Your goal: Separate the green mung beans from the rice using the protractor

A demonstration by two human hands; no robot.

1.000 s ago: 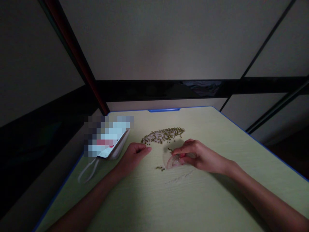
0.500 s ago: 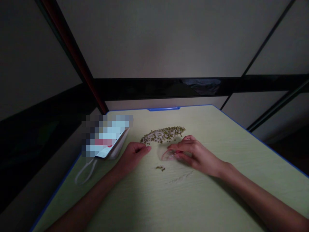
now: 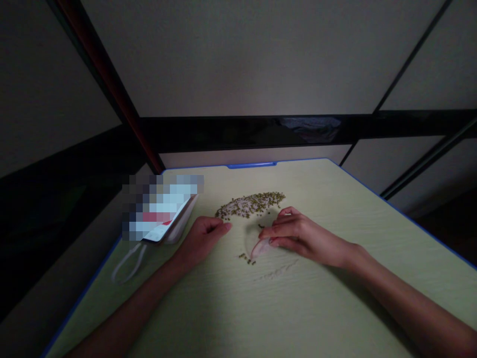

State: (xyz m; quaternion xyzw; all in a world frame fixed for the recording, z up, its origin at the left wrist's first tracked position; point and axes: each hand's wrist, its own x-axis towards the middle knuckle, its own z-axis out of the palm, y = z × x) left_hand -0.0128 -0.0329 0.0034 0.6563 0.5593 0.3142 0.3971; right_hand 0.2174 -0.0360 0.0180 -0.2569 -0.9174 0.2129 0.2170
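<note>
My right hand [image 3: 292, 233] pinches a thin, see-through, pinkish piece with a curved rim [image 3: 261, 247], perhaps a small lid or cup. Its lower edge comes down beside a few loose green beans [image 3: 248, 259] on the table. Just beyond both hands lies a long heap of small green beans mixed with pale grains [image 3: 249, 204]. My left hand [image 3: 208, 236] rests closed on the table at the heap's near left end, thumb pressed over curled fingers. Whatever those fingers might hold is hidden.
A phone [image 3: 164, 219] with a lit screen leans on a pale stand at the left, a white strap loop [image 3: 128, 263] hanging from it. The light table [image 3: 223, 308] has a blue edge and a blue handle [image 3: 252, 165] at the back. Pale cabinet panels [image 3: 238, 59] rise behind.
The clear piece in my right hand has tipped, and its rim has come down towards the small bean group. A few beans now show near my right fingertips. My left hand stays put.
</note>
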